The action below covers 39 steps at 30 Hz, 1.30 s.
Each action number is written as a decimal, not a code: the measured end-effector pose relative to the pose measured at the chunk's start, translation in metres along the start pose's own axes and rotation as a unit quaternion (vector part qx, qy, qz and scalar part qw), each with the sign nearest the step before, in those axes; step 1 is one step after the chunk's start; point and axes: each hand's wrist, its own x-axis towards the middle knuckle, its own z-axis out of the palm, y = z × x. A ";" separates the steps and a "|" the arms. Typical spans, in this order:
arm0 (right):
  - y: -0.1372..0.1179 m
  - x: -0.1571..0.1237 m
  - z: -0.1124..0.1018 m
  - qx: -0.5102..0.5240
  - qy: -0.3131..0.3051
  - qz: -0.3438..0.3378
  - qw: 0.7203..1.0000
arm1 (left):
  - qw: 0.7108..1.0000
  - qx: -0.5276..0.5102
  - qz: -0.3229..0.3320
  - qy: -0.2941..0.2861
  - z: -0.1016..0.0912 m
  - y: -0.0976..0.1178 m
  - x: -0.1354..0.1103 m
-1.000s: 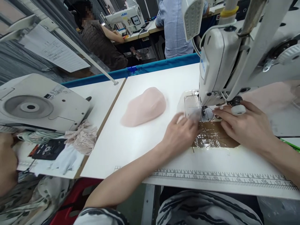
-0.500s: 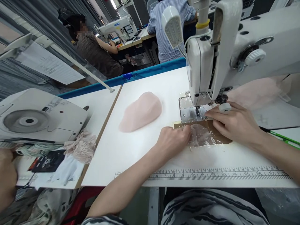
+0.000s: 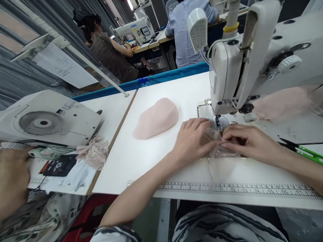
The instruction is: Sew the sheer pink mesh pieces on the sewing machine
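Observation:
A sheer, pale piece of fabric (image 3: 222, 169) lies just in front of the presser foot (image 3: 217, 122) of a white sewing machine (image 3: 224, 74), its lower part trailing toward me over the table. My left hand (image 3: 190, 139) holds its left side, thumb reaching in toward the other hand and fingers beside the needle plate (image 3: 204, 110). Close by on the right, my right hand (image 3: 248, 141) pinches the same fabric between thumb and fingers. The fingertips of both hands nearly meet. Whether the fabric reaches under the foot I cannot tell.
Pale pink fabric (image 3: 158, 117) lies left of the machine, with more pink fabric (image 3: 282, 102) under its arm. Green-handled scissors (image 3: 305, 151) are at the right. A printed ruler (image 3: 227, 190) runs along the front edge. Another person's arm (image 3: 12, 178) is at far left.
My right hand has come down from beside the needle to pinch the fabric. My left hand has shifted, its fingers now spread forward over the fabric. The view has moved slightly.

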 end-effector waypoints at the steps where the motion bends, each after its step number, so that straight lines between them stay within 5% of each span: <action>1: -0.001 0.000 0.000 0.023 0.003 -0.003 1.000 | 0.998 -0.050 0.015 -0.025 0.001 -0.001 0.002; 4: -0.005 -0.001 0.000 0.039 0.018 -0.013 0.999 | 0.979 -0.183 0.002 -0.085 0.001 -0.001 0.006; 11: 0.000 -0.001 -0.006 -0.067 0.002 0.041 0.997 | 0.876 -0.432 -0.183 -0.114 -0.008 0.003 0.006; 15: 0.005 -0.001 -0.005 0.049 0.010 0.110 0.993 | 0.860 -0.449 -0.206 -0.129 -0.012 0.005 0.006; 19: 0.004 0.000 -0.003 0.195 -0.014 0.230 0.953 | 0.843 -0.485 -0.186 -0.140 -0.009 0.002 0.006; 23: 0.001 0.002 -0.003 0.263 -0.017 0.259 0.929 | 0.870 -0.444 -0.188 -0.102 -0.003 0.002 0.003; 27: -0.003 0.005 -0.002 0.232 -0.008 0.224 0.947 | 0.917 -0.347 -0.184 -0.066 -0.001 0.006 -0.001; 35: -0.010 -0.001 0.001 0.172 0.071 0.195 0.963 | 0.914 -0.369 -0.156 -0.061 0.005 0.007 -0.001; 39: -0.012 -0.004 0.006 0.185 0.082 0.154 0.967 | 0.957 -0.279 -0.078 0.008 0.010 0.007 -0.003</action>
